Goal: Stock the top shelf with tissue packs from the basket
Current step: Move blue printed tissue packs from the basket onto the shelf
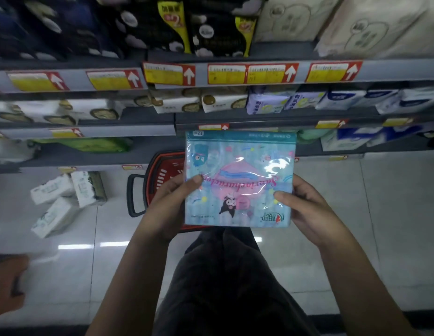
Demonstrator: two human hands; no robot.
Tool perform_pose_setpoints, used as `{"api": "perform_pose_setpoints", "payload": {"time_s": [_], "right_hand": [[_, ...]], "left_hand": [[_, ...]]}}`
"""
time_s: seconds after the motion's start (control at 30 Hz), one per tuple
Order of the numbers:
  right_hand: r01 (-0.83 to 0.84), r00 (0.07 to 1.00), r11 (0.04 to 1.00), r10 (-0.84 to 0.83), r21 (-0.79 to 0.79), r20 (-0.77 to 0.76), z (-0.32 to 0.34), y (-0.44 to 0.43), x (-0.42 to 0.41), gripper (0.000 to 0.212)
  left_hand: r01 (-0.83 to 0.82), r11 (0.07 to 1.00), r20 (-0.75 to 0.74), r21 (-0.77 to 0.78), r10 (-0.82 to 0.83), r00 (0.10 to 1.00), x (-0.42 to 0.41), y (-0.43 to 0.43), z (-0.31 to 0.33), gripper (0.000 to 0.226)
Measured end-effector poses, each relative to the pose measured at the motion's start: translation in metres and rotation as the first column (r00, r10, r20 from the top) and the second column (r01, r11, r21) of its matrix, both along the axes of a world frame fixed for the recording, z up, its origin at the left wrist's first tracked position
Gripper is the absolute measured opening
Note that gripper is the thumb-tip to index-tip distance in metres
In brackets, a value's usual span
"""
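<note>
A flat light-blue tissue pack (240,166) with cartoon characters and pink script is held up in front of me, its print upside down. My left hand (170,204) grips its left edge, thumb on the front. My right hand (308,207) grips its right edge the same way. Behind and below the pack, a red shopping basket (160,173) with a black handle sits on the floor; the pack hides most of its inside. The top shelf (259,52) holds dark and cream tissue packs above red and yellow price tags.
Lower shelves (148,118) carry white, purple and blue tissue packs. Three white packs (66,197) lie on the glossy tiled floor left of the basket. Another person's hand (7,282) shows at the left edge. My dark trousers fill the bottom middle.
</note>
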State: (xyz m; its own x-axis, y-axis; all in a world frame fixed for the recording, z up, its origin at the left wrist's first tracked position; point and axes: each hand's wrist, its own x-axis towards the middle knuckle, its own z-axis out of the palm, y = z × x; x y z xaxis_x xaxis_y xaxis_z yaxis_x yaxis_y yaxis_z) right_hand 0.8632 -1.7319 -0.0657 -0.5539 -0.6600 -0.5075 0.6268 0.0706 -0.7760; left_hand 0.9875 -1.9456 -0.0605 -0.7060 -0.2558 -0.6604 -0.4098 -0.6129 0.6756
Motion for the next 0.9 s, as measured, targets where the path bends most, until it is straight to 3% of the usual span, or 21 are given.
{"api": "perform_pose_setpoints", "payload": {"time_s": [0.13,0.53,0.7,0.9], "right_hand": [[-0.007,1.000,1.000,0.006,-0.015,-0.020,0.028,-0.003,0.001,0.059],[-0.010,0.990,0.996,-0.002,-0.084,-0.140,0.123,0.008,-0.011,0.053],[-0.017,0.980,0.991,-0.009,-0.130,-0.200,0.157,0.010,-0.016,0.054],[0.014,0.964,0.984,-0.061,-0.177,-0.260,0.188,0.011,-0.025,0.058]], "left_hand": [[0.000,1.000,-0.072,0.021,0.002,0.997,0.000,-0.005,0.027,0.054],[0.013,1.000,-0.205,-0.018,-0.017,0.979,-0.011,0.003,0.111,0.069],[0.029,0.997,-0.273,-0.073,-0.048,0.961,-0.016,0.005,0.147,0.073],[0.074,0.985,-0.343,-0.153,-0.123,0.931,-0.027,0.004,0.185,0.053]]}}
